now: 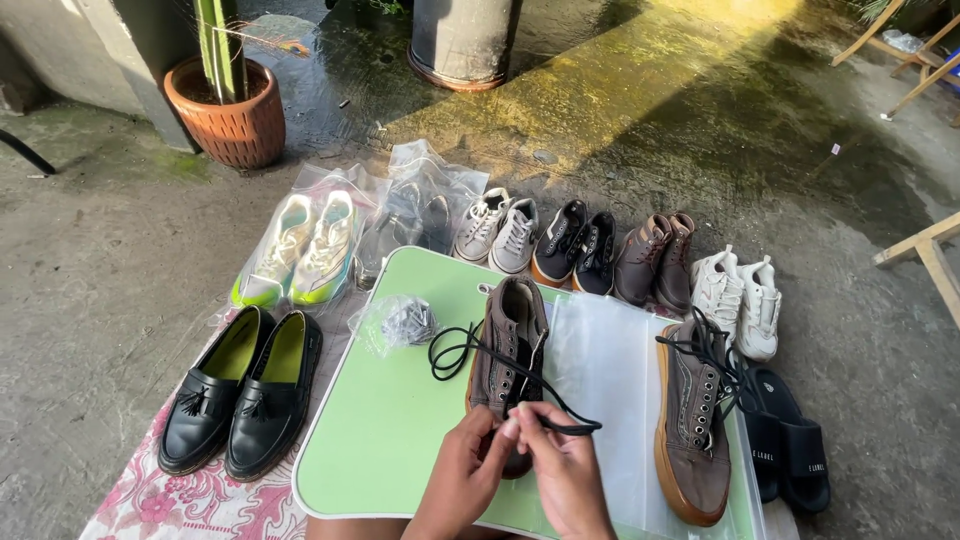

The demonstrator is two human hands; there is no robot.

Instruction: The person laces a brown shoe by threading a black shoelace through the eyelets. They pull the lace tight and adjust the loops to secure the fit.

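Both hands met at the near end of the brown shoe (510,350), fingertips pinched together on the black lace (470,350). The left hand (462,478) came up from below with its fingers curled, its grip closed on the lace near the tip; the right hand (562,470) lay just beside it, thumb and forefinger closed on the same lace, from which a short stretch ran off to the right. Beyond the grip the lace looped loosely across the shoe, which lay on the green worktop (385,430) with its toe pointing away. Left of that shoe sat a small clear bag (395,322) of crumpled dark stuff. To the right lay a clear plastic sleeve (605,370), then the matching brown shoe (693,420), already laced. Further left stood black loafers (240,390) on a flowered cloth (160,500); black slides (785,435) lay far right. A row of sneakers (600,250) lined the floor beyond.
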